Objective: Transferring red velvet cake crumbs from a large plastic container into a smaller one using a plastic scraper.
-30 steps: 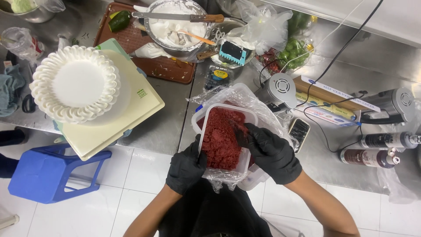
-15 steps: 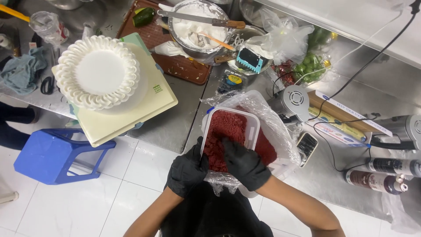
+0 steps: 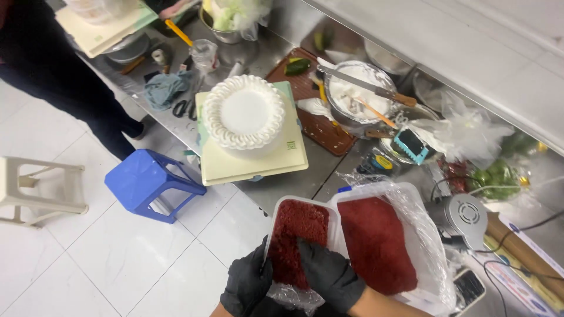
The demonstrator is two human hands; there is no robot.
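Note:
Both my hands wear black gloves. My left hand (image 3: 248,286) grips the near left side of a white plastic tub (image 3: 333,229) filled with dark red crumbs (image 3: 296,235). My right hand (image 3: 331,275) lies on top of those crumbs at the tub's near end. Crinkled clear film (image 3: 292,297) hangs under the tub between my hands. Right beside it sits a second tub (image 3: 429,258) lined with clear plastic and holding a flat dark red slab (image 3: 376,243).
A stack of white scalloped plates (image 3: 244,113) rests on a cream board (image 3: 235,167). Behind are a metal bowl of white cream with a long knife (image 3: 358,94), a brown cutting board (image 3: 317,126), a teal timer (image 3: 409,145), bagged greens (image 3: 499,173). A blue stool (image 3: 150,182) stands on the white tile floor. A person in black (image 3: 47,64) stands at left.
The view has swung toward the left and drawn closer. The second tub's red slab now shows beside the one I hold. My right hand has slid to the tub's near end.

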